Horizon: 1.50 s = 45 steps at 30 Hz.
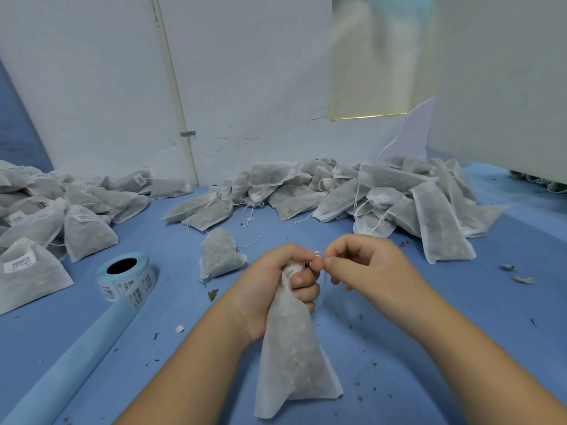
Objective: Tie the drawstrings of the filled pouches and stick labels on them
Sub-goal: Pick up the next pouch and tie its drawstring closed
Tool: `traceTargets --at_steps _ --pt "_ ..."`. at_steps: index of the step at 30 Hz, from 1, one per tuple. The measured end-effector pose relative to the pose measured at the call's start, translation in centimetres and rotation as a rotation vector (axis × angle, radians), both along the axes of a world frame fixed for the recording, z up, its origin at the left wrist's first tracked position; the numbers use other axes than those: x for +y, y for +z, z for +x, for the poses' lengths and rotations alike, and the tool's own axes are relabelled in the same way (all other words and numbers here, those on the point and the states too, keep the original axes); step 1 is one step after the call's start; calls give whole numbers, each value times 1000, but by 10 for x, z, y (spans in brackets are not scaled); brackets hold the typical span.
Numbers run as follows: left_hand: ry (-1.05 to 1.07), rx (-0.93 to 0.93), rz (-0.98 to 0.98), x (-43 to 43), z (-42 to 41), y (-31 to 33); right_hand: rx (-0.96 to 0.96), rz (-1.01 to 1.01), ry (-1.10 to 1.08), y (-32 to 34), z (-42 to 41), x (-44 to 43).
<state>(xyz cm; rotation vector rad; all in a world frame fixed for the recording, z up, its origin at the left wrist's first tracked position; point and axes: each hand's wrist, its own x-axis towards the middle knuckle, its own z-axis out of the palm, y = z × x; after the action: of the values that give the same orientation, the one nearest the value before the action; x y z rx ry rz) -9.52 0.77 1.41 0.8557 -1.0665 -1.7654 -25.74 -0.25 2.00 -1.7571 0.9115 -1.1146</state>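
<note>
My left hand (282,280) grips the gathered neck of a white filled pouch (291,357), which hangs down toward me over the blue surface. My right hand (362,265) pinches the pouch's thin white drawstring (317,259) right beside the left fingers. A blue roll of printed labels (125,276) lies at the left, its backing strip (70,366) trailing toward the lower left. One tied pouch (219,253) sits just beyond my hands.
A heap of untied pouches (368,194) with loose strings fills the back right. Labelled pouches (46,219) are piled at the left. Dried leaf bits (518,274) lie scattered on the blue surface (460,317). A white wall stands behind, a white panel (506,87) at the right.
</note>
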Motion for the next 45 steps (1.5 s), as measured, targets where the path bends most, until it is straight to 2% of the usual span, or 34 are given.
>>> traceTargets --at_steps 9,27,32,39,45 --pt "24 -182 -96 1 3 0 69 31 18 0 -1 -1" --pt "-34 -367 -160 5 12 7 122 86 99 -3 -6 -4" --pt "18 -398 -149 4 13 7 145 82 109 -5 -8 -7" --pt "116 -542 -197 4 10 8 165 79 147 -5 -9 -7" --pt "164 -477 -266 4 12 6 94 72 105 -4 -9 -8"
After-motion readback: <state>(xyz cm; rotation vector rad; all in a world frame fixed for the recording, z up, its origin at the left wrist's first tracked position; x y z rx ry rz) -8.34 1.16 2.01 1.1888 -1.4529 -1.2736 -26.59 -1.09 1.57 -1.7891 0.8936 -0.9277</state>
